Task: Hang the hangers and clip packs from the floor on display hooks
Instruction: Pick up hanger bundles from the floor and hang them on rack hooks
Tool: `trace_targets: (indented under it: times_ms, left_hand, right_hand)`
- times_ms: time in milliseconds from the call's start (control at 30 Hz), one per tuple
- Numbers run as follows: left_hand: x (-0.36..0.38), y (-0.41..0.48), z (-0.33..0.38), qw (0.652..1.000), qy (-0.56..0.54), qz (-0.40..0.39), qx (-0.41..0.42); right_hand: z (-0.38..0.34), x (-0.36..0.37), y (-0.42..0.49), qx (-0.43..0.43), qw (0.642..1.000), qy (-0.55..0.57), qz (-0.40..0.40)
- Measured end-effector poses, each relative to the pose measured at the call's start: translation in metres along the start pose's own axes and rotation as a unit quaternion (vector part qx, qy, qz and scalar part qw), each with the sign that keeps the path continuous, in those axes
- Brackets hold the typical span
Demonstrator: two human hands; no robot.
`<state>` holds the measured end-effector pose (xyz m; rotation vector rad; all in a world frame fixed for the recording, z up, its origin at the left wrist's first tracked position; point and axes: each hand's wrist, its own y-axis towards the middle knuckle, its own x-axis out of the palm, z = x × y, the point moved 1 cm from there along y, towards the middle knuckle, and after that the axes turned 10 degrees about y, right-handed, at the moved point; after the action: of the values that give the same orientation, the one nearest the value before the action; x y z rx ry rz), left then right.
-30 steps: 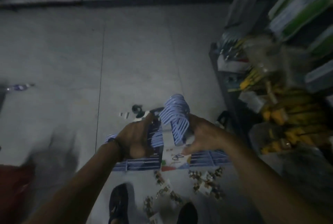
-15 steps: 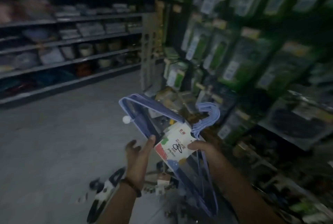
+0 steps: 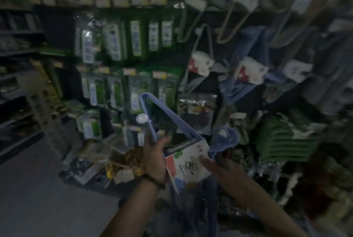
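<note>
- Gripping the pack of blue hangers (image 3: pixel 148 109) from both sides, the person holds it up in the near middle of the view, in front of the display wall.
- The left hand (image 3: pixel 155 157) has its fingers curled round the pack's left edge, beside the paper label (image 3: pixel 188 162). A beaded bracelet (image 3: pixel 155 180) sits on that wrist.
- The right hand (image 3: pixel 219 167) holds the pack's right side just under the bunched hanger hooks (image 3: pixel 226 139), with one finger lying across the label.
- The pack is tilted, its pointed end up and to the left, with a small white knob (image 3: pixel 141 118) on that arm.
- Open room lies near left, where bare grey floor (image 3: pixel 38 198) runs along the foot of the display.
- Far left, dark shelves (image 3: pixel 15 84) close off that side.
- Rows of green packs (image 3: pixel 135 40) hang on the wall straight beyond the hangers.
- Far right, other hanger packs (image 3: pixel 248 68) with white and red labels hang on the wall, crowded close together.
- A green stack (image 3: pixel 277 137) sits right of the hands, near the hooks.
- Low goods (image 3: pixel 131 157), too blurred to name, lie just left of the left hand.
</note>
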<state>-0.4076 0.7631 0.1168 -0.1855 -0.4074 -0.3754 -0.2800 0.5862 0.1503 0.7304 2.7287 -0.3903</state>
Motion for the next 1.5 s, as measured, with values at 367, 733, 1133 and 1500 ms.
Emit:
trace_targets:
  times_ms: [367, 733, 1133, 1500]
  left_hand:
    - [0.312, -0.054, -0.012, 0.973, 0.117, -0.142, 0.138]
    - [0.536, -0.107, -0.025, 0.901, 0.183, -0.267, 0.288]
    - [0.644, 0.027, 0.036, 0.822, 0.277, -0.293, 0.403]
    - [0.720, 0.062, 0.127, 0.678, 0.345, -0.317, 0.566]
  right_hand:
    - [-0.072, -0.285, -0.036, -0.215, 0.869, -0.372, 0.247]
    - [-0.057, -0.500, -0.033, -0.212, 0.798, -0.414, 0.383]
    - [-0.118, -0.650, -0.001, -0.150, 0.774, -0.414, 0.456]
    - [-0.201, -0.755, 0.070, -0.078, 0.753, -0.483, 0.441]
